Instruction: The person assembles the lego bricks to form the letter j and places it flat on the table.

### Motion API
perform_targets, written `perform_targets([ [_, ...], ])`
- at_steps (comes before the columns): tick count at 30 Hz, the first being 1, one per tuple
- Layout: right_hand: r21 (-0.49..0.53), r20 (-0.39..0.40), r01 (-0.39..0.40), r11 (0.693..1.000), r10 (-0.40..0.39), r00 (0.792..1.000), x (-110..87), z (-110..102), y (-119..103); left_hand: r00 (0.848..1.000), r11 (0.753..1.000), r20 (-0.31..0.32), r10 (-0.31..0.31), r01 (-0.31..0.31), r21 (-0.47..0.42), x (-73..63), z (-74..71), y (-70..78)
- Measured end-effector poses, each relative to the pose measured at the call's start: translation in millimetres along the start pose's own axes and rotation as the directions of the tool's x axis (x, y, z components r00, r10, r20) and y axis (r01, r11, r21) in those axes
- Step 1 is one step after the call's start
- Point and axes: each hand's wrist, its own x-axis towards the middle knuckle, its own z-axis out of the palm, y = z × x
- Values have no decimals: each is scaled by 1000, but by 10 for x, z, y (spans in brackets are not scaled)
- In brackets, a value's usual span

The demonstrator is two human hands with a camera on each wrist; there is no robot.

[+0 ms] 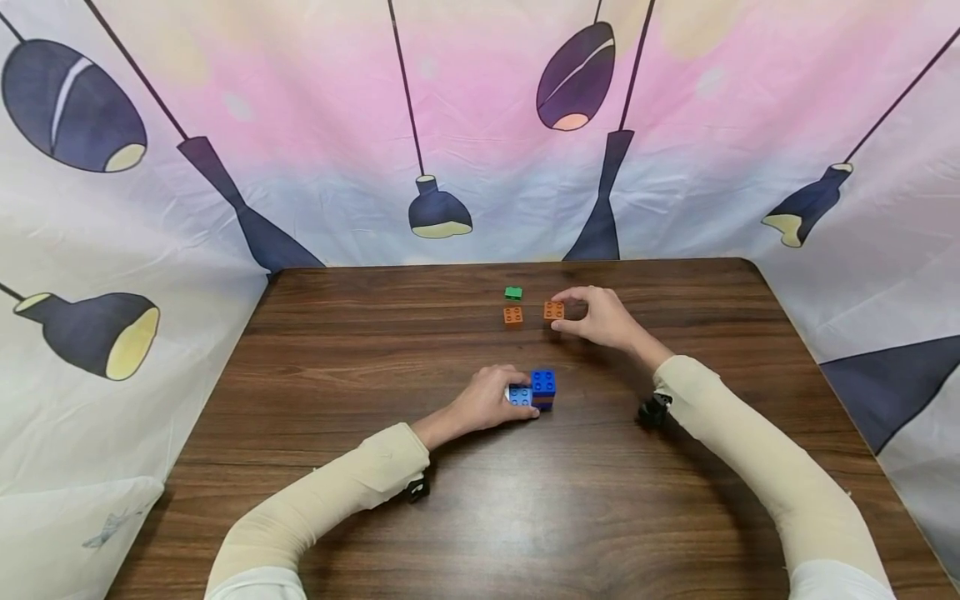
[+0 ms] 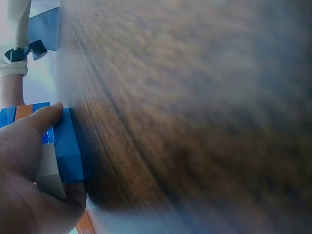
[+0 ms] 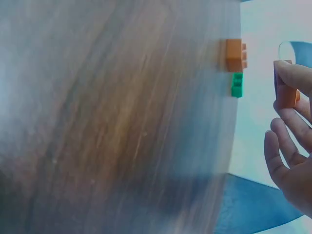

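Right hand (image 1: 609, 318) pinches one orange brick (image 1: 553, 309) between thumb and fingertips, raised off the desk (image 1: 360, 333); left hand (image 1: 489, 398) grips a mostly blue brick stack (image 1: 543, 382), its tall end projecting beyond the fingers.

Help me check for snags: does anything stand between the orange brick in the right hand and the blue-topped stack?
Nothing visible: in the head view, only tabletop separates the orange brick from the stack.
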Motion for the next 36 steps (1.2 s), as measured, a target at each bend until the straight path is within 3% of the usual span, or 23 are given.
perform_targets([
  [25, 43, -64, 186, 982, -183, 981, -531, -34, -504, 998, 998, -38, 56, -56, 17, 10, 2, 3],
  [36, 55, -41, 186, 981, -184, 982, -698, 36, -584, 998, 999, -33, 49, -49, -4, 19, -3, 9],
])
